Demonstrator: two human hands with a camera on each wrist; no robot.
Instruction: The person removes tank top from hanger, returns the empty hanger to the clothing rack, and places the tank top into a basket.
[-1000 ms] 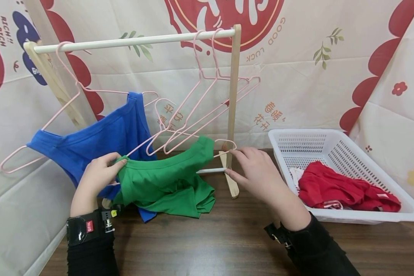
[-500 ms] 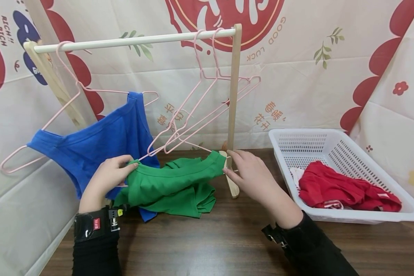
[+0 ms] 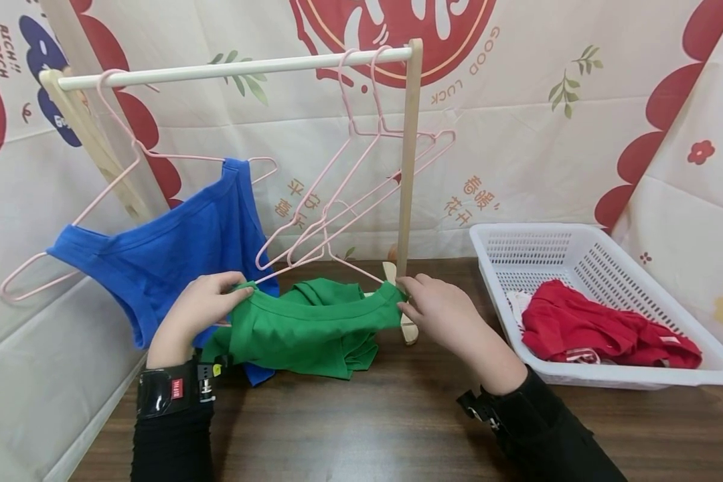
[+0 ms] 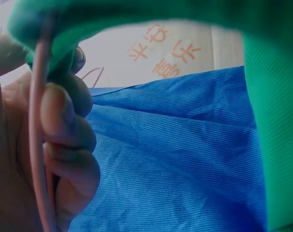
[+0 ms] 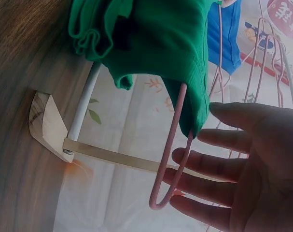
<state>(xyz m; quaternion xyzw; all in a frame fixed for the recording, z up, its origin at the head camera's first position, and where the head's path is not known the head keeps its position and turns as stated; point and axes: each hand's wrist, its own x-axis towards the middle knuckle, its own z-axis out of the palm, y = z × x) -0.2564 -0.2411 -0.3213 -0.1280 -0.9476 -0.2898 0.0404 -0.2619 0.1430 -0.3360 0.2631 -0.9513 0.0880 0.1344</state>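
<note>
A green tank top (image 3: 316, 321) hangs on a pink hanger (image 3: 357, 270) between my two hands, low over the table. My left hand (image 3: 200, 304) grips its left shoulder together with the hanger; in the left wrist view curled fingers (image 4: 64, 116) wrap the pink hanger bar. At the right shoulder, my right hand (image 3: 440, 304) pinches the strap edge with thumb and index finger. The right wrist view shows the hanger's rounded end (image 5: 160, 200) sticking out of that strap beside the other, straighter fingers (image 5: 209, 186). A blue tank top (image 3: 175, 248) hangs behind on another hanger.
A wooden rack with a white rail (image 3: 235, 69) carries the blue top at left and pink hangers (image 3: 351, 127) at right, close behind the green top. A white basket (image 3: 533, 234) with a red garment (image 3: 602, 328) stands right on the brown table (image 3: 349, 428).
My left hand and the green top have shifted right, and the top's right shoulder has come lower, into my right hand. The hanger's hook has swung rightward.
</note>
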